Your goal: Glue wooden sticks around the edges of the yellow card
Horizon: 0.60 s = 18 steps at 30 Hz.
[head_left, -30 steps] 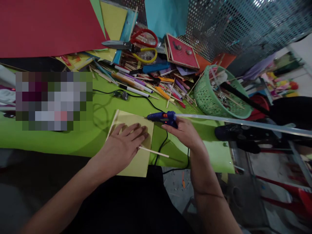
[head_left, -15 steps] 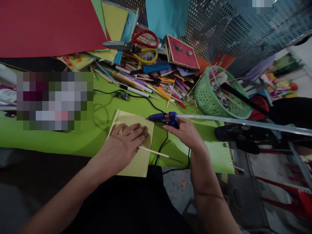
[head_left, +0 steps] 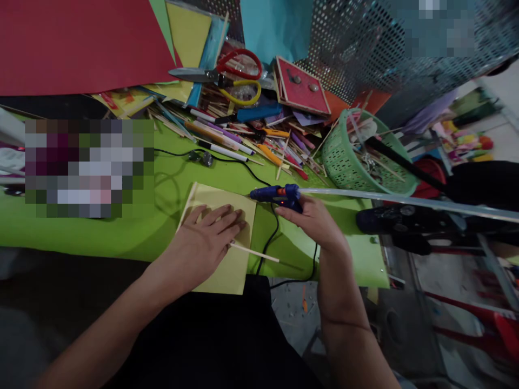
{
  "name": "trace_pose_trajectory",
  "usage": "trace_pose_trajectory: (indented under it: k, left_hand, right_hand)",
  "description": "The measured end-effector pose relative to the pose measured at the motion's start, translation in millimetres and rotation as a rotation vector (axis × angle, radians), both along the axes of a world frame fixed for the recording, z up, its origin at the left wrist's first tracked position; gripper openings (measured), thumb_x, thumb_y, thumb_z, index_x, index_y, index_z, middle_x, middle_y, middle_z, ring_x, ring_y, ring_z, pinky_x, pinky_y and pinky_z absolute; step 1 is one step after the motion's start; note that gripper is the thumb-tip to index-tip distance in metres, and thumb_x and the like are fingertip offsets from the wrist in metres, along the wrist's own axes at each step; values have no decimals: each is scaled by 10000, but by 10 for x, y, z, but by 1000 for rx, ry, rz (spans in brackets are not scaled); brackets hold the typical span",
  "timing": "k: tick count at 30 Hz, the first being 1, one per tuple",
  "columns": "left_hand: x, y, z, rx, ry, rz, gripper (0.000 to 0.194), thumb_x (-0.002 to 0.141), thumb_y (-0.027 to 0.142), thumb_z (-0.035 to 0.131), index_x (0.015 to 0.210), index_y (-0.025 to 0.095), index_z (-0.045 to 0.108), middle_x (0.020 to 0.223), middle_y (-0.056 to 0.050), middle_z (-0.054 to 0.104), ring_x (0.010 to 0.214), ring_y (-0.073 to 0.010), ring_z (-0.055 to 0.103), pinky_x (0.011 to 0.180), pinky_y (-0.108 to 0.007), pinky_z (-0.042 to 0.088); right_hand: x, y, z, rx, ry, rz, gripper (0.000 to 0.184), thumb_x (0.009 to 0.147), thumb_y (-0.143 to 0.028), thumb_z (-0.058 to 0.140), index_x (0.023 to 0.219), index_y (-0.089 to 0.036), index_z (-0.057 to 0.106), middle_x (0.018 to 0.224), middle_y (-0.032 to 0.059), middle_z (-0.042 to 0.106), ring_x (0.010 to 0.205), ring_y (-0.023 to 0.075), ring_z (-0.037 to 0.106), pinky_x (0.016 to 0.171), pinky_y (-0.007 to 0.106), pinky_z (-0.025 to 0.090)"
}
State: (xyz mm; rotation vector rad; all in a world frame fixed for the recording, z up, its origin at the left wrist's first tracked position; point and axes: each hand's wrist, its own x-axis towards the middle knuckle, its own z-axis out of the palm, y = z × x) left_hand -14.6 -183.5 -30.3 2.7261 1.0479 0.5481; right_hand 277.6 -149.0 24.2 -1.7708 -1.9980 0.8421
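Note:
My left hand (head_left: 206, 237) lies flat with its fingers spread on a yellow sheet of paper (head_left: 223, 275) at the table's front edge. A thin wooden stick (head_left: 257, 253) pokes out to the right from beneath its thumb side; its other end is hidden. Along the paper's left edge runs a pale strip (head_left: 188, 202). My right hand (head_left: 314, 219) is wrapped round a blue hot glue gun (head_left: 275, 194) with a small red light. Its nozzle points left, close by the paper's upper right corner. From its back a long clear glue stick (head_left: 405, 201) extends to the right.
Scissors (head_left: 219, 75), pens and wooden sticks (head_left: 227, 135) are heaped behind the paper on the green table (head_left: 121, 232). A green basket (head_left: 344, 156) stands to the right. A black cord (head_left: 276, 229) runs beside the paper. At left, an area is blurred out.
My right hand has drawn the glue gun slightly to the right, so its nozzle sits a little farther off the paper's corner. My left hand stays in place on the paper.

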Motion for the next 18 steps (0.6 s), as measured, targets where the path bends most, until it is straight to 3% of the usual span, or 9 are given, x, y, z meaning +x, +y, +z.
trace_pose_trajectory:
  k: [11,18]
  left_hand:
    - [-7,-4,39,-34,13,-5,421,1071,212,395,1432,241,610,1564,-25,610,1417,-266,569,1112,-511,392]
    - [-14,7,19,21,37,-15,437,1052,172,387,1432,226,597,1562,-36,611,1410,-264,573,1093,-510,398]
  right_hand:
    - [-12,2,-8,8,-19,5,408,889,-548,729,1092,-202,806,1007,84,815,926,305,732,851,431,550]
    - [8,-14,-47,-61,224,-38,436,843,-552,795,1113,-211,801,1015,54,800,910,260,717,855,420,573]
